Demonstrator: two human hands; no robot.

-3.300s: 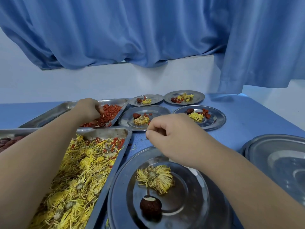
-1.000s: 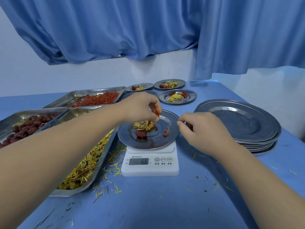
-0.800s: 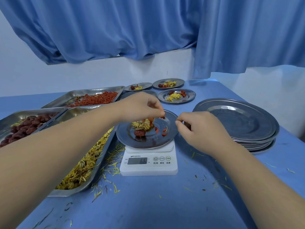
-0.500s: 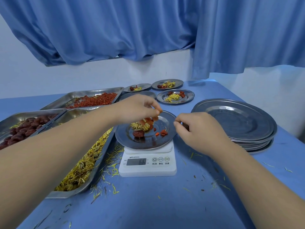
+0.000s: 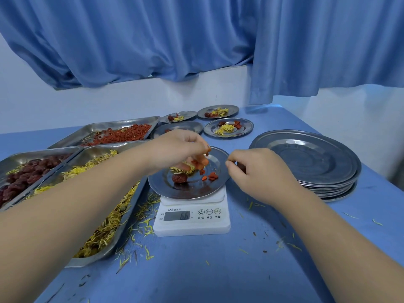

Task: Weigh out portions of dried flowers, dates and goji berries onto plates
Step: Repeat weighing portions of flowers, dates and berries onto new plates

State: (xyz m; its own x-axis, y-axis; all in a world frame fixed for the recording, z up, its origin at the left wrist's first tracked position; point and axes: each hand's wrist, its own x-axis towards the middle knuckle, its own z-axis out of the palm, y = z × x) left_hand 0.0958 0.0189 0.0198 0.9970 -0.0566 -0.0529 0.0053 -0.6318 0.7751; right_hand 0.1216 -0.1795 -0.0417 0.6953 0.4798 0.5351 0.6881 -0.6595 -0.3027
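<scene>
A steel plate (image 5: 216, 159) sits on a white kitchen scale (image 5: 192, 217) whose display reads 66. On the plate lie a dried yellow flower (image 5: 182, 169), a dark red date (image 5: 179, 178) and a few goji berries (image 5: 211, 176). My left hand (image 5: 178, 149) hovers over the plate, its fingertips pinching goji berries, some dropping from them. My right hand (image 5: 260, 173) pinches the plate's right rim between thumb and forefinger.
Three steel trays lie to the left: goji berries (image 5: 119, 134), dates (image 5: 26, 171), yellow flowers (image 5: 105, 226). Several filled plates (image 5: 228, 127) stand at the back. A stack of bare plates (image 5: 306, 160) is at the right. Petals litter the blue table (image 5: 207, 270).
My left hand brought goji berries from the tray to the plate on the scale and has been letting them fall; more berries lie on the plate. My right hand stayed on the rim.
</scene>
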